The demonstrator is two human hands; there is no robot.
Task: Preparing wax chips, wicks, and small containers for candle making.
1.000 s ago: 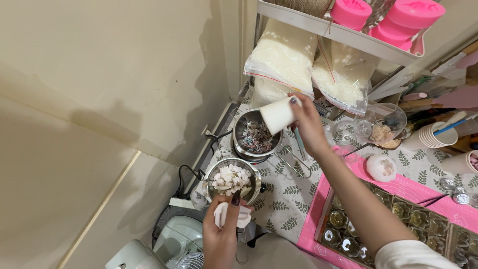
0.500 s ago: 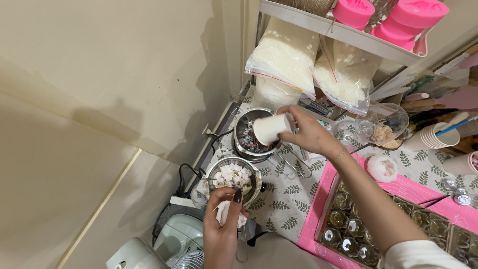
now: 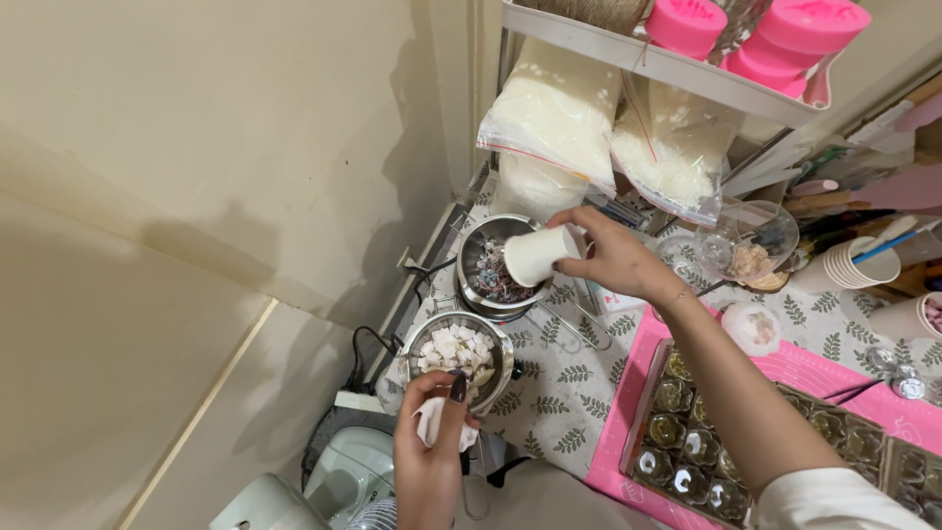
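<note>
Head view: right hand, fingers closed around a paper cup, tips it mouth-down over the far pot, apparently emptying it. Left hand grips the near pot handle through a white cloth, steadying it on the surface.

Right hand: mine, bare, with a thin bracelet at the wrist.
Right sleeve: white cloth, pushed up past my elbow, showing at about 4 o'clock in the view.
Left hand: mine, bare, the thumbnail painted a dark glossy colour.
Forearms: uncovered, no watch.
</note>
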